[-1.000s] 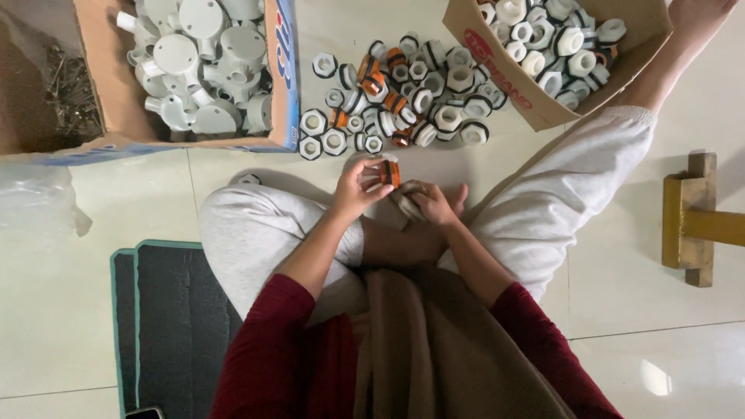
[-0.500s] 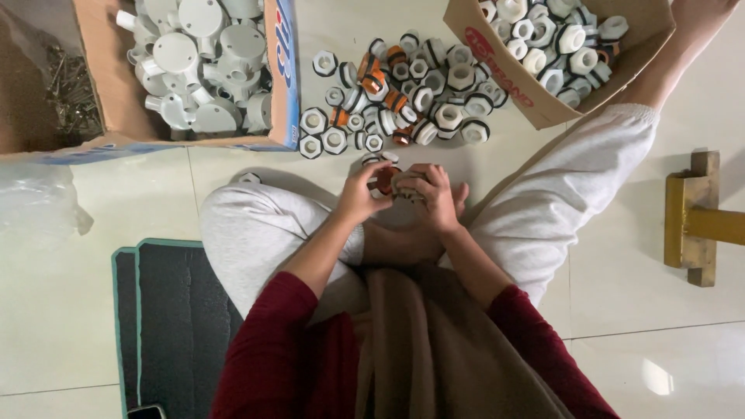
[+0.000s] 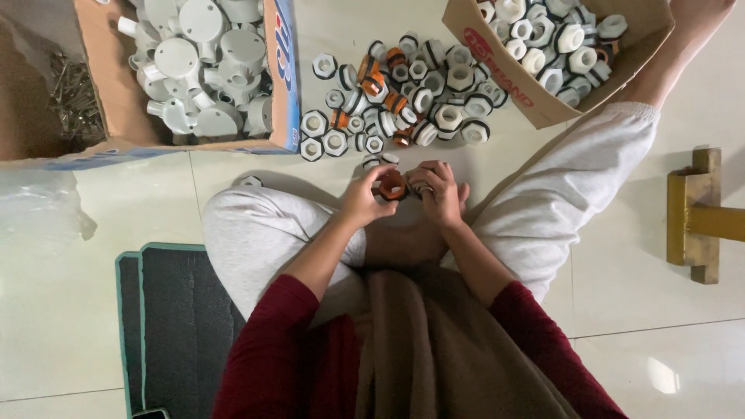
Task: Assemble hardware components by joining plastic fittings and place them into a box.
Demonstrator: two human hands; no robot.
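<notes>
I see both hands meet over my lap, in the middle of the scene. My left hand [image 3: 361,198] pinches an orange ring [image 3: 392,185] between thumb and fingers; my right hand [image 3: 441,192] closes on its other side, fingers curled tight. Just beyond lies a pile of white and orange fittings [image 3: 403,97] on the floor. A box of grey round fittings [image 3: 203,62] sits far left, another box [image 3: 555,46] far right
</notes>
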